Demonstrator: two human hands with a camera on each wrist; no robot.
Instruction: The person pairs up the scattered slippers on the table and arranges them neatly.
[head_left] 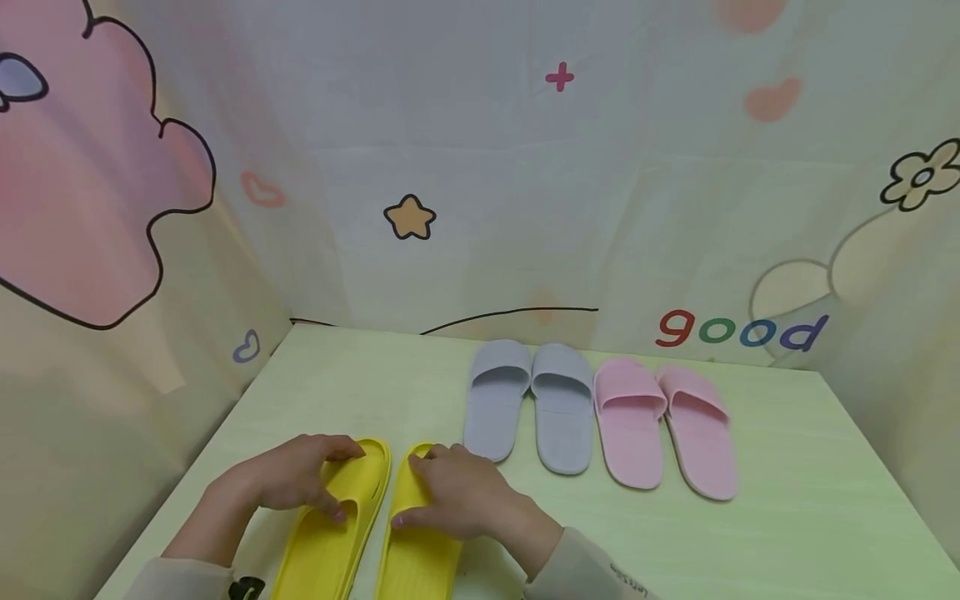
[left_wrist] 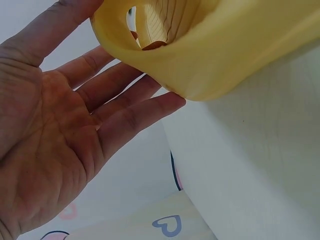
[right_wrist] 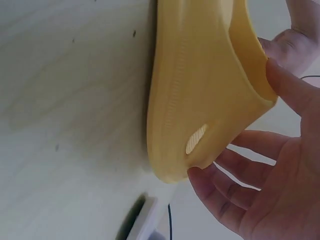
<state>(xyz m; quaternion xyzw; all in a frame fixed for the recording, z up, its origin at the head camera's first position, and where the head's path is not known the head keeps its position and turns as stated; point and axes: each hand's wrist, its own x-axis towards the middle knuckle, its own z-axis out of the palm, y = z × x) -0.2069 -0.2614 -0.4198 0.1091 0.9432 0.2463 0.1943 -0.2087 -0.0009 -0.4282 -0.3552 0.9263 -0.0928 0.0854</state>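
Two yellow slippers lie side by side at the near left of the table, toes pointing away. My left hand [head_left: 292,475] holds the left yellow slipper [head_left: 318,554] by its upper, thumb at the strap's opening and fingertips at the toe. In the same way my right hand [head_left: 468,496] holds the right yellow slipper [head_left: 418,562] across its strap. The left wrist view shows the fingers touching the toe of the yellow slipper [left_wrist: 200,65]. In the right wrist view, thumb and fingers span the upper of the other slipper [right_wrist: 200,90]. The heels run out of the head view.
To the right, near the back edge, stands a pair of grey slippers [head_left: 564,433]. Beside it is a pair of pink slippers [head_left: 630,450], toes also towards the back. A printed cloth [head_left: 480,167] hangs behind the pale green table [head_left: 810,500] and along its sides.
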